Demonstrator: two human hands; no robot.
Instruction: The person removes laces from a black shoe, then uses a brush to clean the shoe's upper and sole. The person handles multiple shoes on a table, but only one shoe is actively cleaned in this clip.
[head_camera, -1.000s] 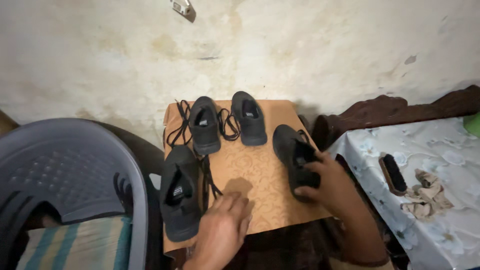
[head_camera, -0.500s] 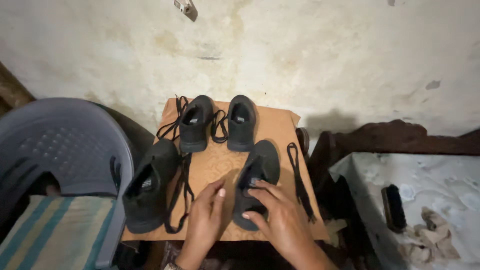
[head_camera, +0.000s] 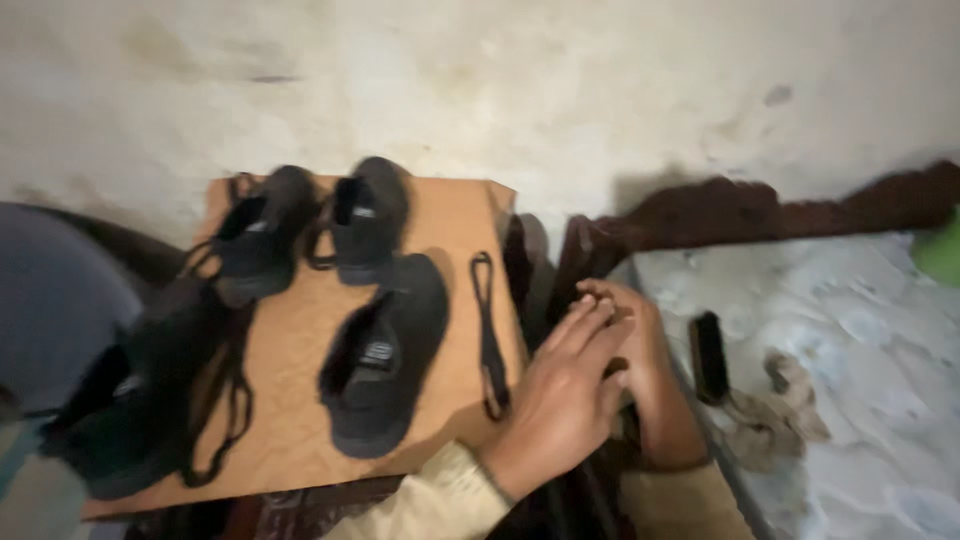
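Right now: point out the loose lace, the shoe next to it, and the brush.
loose lace (head_camera: 489, 340), head view, middle of the loop.
nearest black shoe (head_camera: 385, 360), head view, its opening.
shoe brush (head_camera: 708, 357), head view, its back.

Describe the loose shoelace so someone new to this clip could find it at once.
Start at the tan cloth-covered table against the wall. Along its right edge, beside the nearest black shoe, lies the loose black lace, doubled into a long loop, threaded through no shoe.

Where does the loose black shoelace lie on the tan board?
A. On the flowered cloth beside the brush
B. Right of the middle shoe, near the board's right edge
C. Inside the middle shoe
B: the shoelace lies stretched out right of the middle shoe, near the board's right edge.
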